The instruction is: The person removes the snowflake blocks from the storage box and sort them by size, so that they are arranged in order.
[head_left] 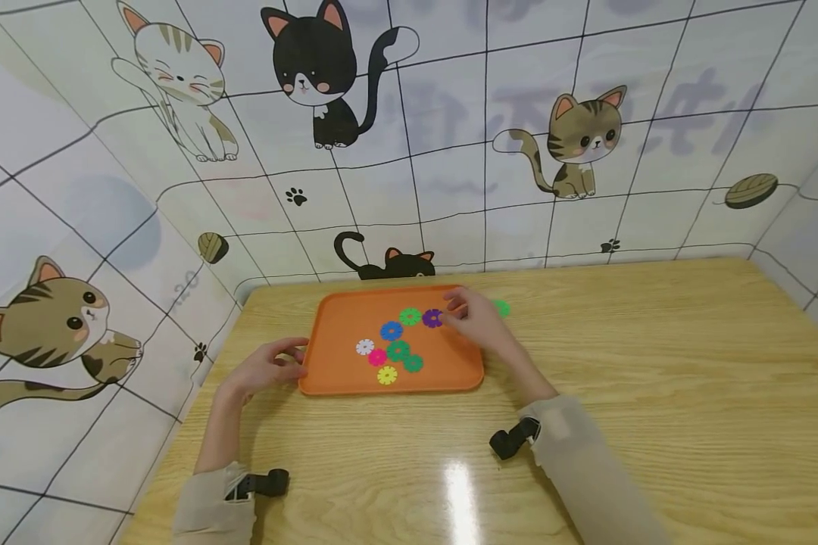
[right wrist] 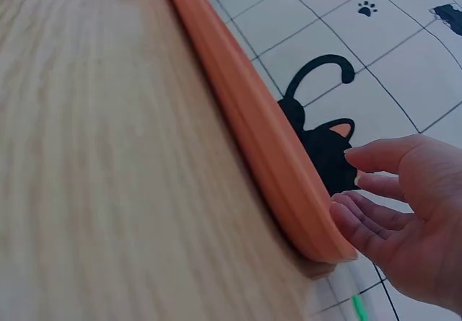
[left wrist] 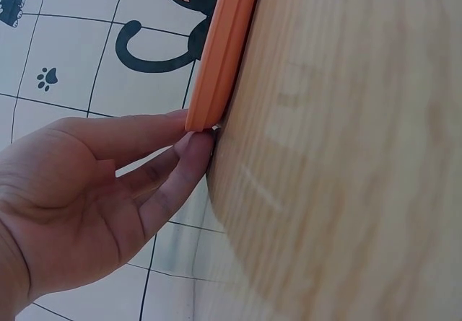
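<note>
An orange tray [head_left: 334, 318] lies on the table with several notched plastic snowflake discs on it: a white disc [head_left: 364, 347], a pink disc [head_left: 378, 357], a yellow disc [head_left: 387, 375], a blue disc [head_left: 391, 331], a purple disc [head_left: 432, 318] and some green ones. At the tray's left end, my left hand [head_left: 267, 369] pinches the rim between thumb and fingers. My right hand [head_left: 479, 322] hovers over the tray's right side beside the purple disc. Its fingers are loosely bent, and nothing shows between them in the right wrist view.
On the table just right of the tray lies a green disc [head_left: 502, 308], partly hidden behind my right hand. The wooden table [head_left: 641, 363] meets a wall covering [head_left: 450, 182] printed with cats and grid lines behind and at both sides.
</note>
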{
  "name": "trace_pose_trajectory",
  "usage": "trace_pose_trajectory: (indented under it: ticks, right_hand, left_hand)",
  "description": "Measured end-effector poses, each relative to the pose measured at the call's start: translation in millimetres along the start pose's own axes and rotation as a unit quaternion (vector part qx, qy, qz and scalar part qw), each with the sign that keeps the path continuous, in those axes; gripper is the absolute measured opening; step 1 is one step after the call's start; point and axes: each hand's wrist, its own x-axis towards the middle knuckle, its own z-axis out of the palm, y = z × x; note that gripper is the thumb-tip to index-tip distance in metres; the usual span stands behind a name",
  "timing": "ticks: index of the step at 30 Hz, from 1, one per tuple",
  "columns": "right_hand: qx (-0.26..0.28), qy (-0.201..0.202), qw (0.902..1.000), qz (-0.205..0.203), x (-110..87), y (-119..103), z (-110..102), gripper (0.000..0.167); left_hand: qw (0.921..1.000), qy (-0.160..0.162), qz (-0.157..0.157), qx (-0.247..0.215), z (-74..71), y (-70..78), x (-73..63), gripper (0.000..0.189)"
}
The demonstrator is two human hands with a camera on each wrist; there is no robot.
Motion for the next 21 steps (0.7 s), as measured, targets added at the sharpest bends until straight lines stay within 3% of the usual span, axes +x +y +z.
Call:
trace_pose_trajectory:
  ticks: [9,21]
  right_hand:
    - [-0.095,-0.002,0.9953,-0.016,9.1,3.0,17.8,0.043]
    - [-0.135,-0.044,0.9896,0.024,19.3,-2.2,18.2,0.045]
  left_hand:
    - [1.0,0.002,0.004,-0.002,0.6,-0.7,-0.2,0.062]
    - [0.9999,-0.003,0.003,-0.012,1.3,2.4,-0.8,0.064]
